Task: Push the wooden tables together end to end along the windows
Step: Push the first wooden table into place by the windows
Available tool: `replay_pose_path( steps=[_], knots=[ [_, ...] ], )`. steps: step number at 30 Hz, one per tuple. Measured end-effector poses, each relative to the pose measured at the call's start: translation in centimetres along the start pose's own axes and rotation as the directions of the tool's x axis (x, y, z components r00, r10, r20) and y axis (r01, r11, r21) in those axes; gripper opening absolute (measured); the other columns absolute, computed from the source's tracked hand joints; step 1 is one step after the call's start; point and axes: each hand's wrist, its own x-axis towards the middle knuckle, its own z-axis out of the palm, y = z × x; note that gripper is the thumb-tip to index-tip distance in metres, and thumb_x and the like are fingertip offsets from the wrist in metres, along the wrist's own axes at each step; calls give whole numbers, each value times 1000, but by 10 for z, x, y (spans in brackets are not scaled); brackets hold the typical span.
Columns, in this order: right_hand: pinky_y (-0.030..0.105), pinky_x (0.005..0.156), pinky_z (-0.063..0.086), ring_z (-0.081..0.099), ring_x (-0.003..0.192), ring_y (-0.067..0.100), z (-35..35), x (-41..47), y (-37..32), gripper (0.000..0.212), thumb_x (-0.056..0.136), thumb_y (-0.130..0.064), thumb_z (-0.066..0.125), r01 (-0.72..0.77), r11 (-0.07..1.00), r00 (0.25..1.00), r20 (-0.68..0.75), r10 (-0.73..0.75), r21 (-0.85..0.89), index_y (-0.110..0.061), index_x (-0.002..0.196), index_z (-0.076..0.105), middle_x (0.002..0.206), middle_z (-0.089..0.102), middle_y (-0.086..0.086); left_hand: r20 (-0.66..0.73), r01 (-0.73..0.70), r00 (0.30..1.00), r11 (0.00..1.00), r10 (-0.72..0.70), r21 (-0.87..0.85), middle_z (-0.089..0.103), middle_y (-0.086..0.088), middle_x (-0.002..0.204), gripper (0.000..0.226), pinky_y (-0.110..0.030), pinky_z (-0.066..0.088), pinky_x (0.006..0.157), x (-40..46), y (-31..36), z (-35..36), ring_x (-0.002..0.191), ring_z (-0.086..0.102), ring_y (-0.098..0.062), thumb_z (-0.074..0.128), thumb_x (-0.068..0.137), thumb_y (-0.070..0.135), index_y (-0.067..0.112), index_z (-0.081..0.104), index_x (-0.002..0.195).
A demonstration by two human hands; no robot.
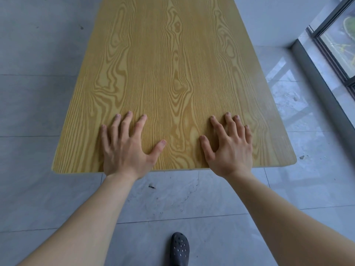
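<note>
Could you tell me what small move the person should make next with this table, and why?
Probably a steady forward push, away from the body. Both hands, left and right, lie flat with fingers spread on the near end of the wooden table, whose length runs ahead alongside the window at right. No second table is in view, so it presumably lies beyond the far end.

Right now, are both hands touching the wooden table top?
Touching. The head view shows the left hand and the right hand lying flat, fingers spread, on the near end of the wooden table, with no gap visible beneath.
</note>
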Motion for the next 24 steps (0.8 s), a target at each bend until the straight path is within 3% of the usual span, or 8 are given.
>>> replay_pose_path(
  steps=[15, 19, 24],
  knots=[
    [57, 128, 9, 13, 160, 32, -7, 14, -2, 74, 98, -71, 33, -2, 1000, 999, 43, 1, 13, -31, 160, 37, 170, 28, 13, 31, -21, 999, 999, 20, 39, 23, -5, 171, 95, -60, 1, 126, 12, 2, -9, 159, 10, -28, 24, 85, 90, 35, 25, 162],
    [54, 130, 7, 11, 161, 28, -51, 50, -26, 77, 98, -74, 30, 61, 996, 998, 19, -62, 58, -32, 163, 30, 172, 24, 11, -14, -19, 1000, 1000, 19, 25, 25, -7, 170, 96, -58, -3, 127, 41, 1, -60, 159, 12, -28, 21, 84, 90, 35, 27, 162],
    [53, 130, 6, 10, 161, 27, -136, 121, -102, 79, 98, -76, 31, 167, 982, 984, -79, -160, 93, -33, 163, 28, 173, 22, 10, -169, -9, 985, 999, 17, 47, 28, -8, 169, 94, -57, 0, 127, 100, -12, -174, 158, 17, -28, 28, 84, 88, 32, 33, 160]
  ],
)
